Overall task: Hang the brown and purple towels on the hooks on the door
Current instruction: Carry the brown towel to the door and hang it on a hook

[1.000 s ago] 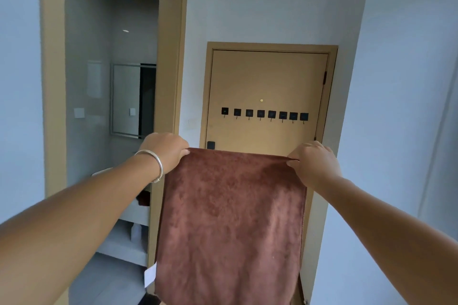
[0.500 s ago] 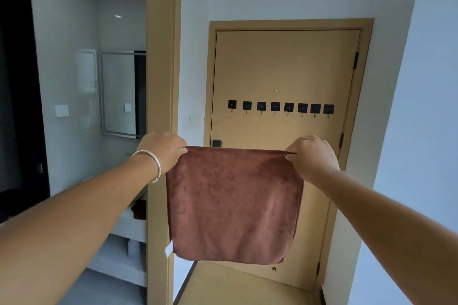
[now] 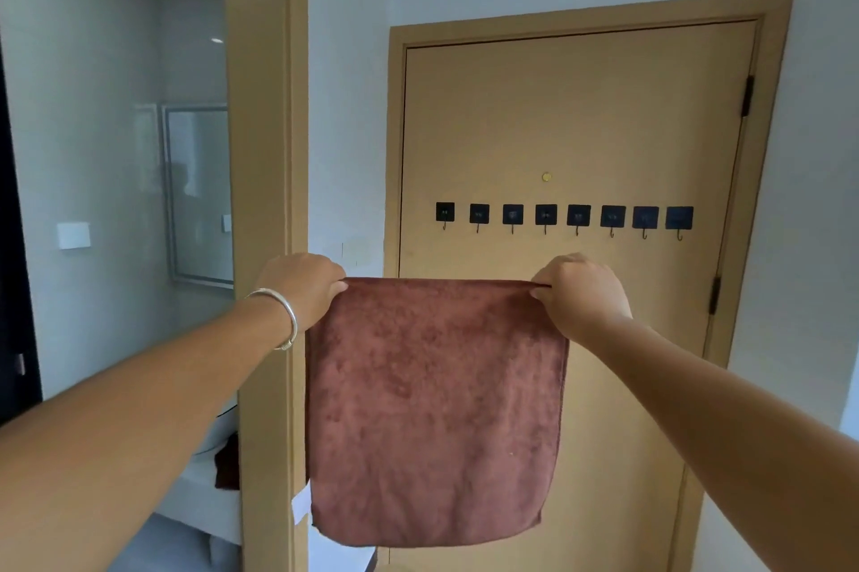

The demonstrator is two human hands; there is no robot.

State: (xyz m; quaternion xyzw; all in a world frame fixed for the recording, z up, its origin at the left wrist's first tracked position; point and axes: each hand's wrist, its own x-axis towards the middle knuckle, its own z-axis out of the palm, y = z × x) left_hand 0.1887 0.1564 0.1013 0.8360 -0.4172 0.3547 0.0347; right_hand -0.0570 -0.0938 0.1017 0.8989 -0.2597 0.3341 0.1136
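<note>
The brown towel [image 3: 434, 409] hangs spread flat in front of me, held up by its two top corners. My left hand [image 3: 302, 288], with a silver bracelet on the wrist, pinches the top left corner. My right hand [image 3: 581, 292] pinches the top right corner. Behind the towel stands the tan door [image 3: 581, 116], shut. A row of several black square hooks [image 3: 562, 216] runs across the door, a little above the towel's top edge. A small white tag sticks out at the towel's lower left. No purple towel is in view.
A tan door frame post [image 3: 265, 153] stands just left of the towel. Beyond it lies a bathroom with a mirror [image 3: 200, 195] and a dark cloth [image 3: 227, 464] on a white ledge. White walls flank the door on both sides.
The door and hooks have grown larger and shifted right in view as I came closer. Both hands still hold the towel stretched at the same height.
</note>
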